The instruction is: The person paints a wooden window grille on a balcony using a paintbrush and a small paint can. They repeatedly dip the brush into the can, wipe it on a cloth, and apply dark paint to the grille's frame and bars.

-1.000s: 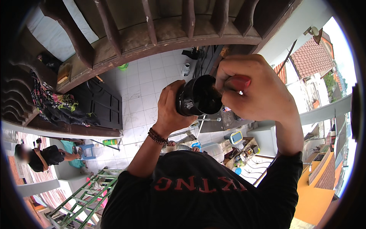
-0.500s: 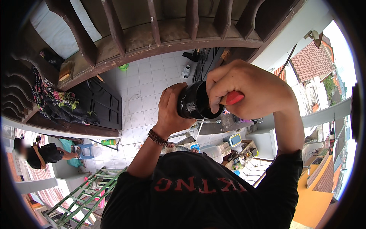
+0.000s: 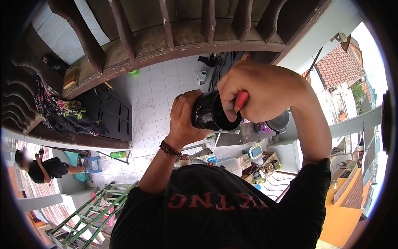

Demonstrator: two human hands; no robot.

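Nearest the lens, a black shirt [image 3: 215, 211] with red lettering across the chest, both forearms rising out of it toward the middle of the view. On the left wrist, a dark bead bracelet [image 3: 169, 149]. Left hand [image 3: 186, 120] wrapped around the side of a black can [image 3: 211, 112], fingers closed on its wall, holding it tilted with the round end turned toward the camera. Right hand [image 3: 265, 91] closed in a fist on a red handle [image 3: 241, 100], only a short stretch of it showing between the fingers; the working end hidden, so impossible to say what kind of tool. Fist pressed right against the rim of the can, the handle lying across its edge. Can held up in the air at about chest height, between the two hands, well above the ground. Far below, a white tiled floor [image 3: 153, 108] with a dark door [image 3: 110, 114] to the left and a green bottle [image 3: 118, 154] lying on the tiles. Lower left, a green ladder [image 3: 89, 211] and another person [image 3: 45, 168] in dark clothes beside a blue stool [image 3: 92, 164]. Overhead, a brown wooden railing [image 3: 174, 37] with upright slats. Far right, a red tiled roof [image 3: 338, 62].
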